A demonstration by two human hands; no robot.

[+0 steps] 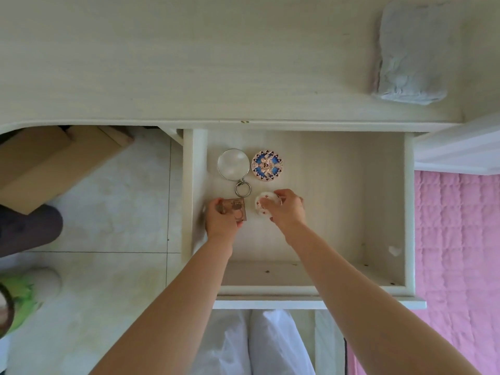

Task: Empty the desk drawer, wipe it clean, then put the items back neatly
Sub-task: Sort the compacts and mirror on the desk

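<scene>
The drawer is standing pulled out below the desk top, and four small things are lying in its left half, two rows of two: at the back, a round magnifier with its ring pointing toward the person and, just beside it on the right, a blue patterned round case; nearer the front, a small brown tag and a white spotted round object. The left hand is pinching the tag with curled fingers, the tag's long axis running front to back, while the right hand is closing its fingers around the white object. Each hand is working on its own side, arms uncrossed, so neither needs to reach across. The right half of the drawer is showing bare wood. One folded grey cloth is resting on the desk top, well apart at the far right, which suggests the items are being set back in place.
</scene>
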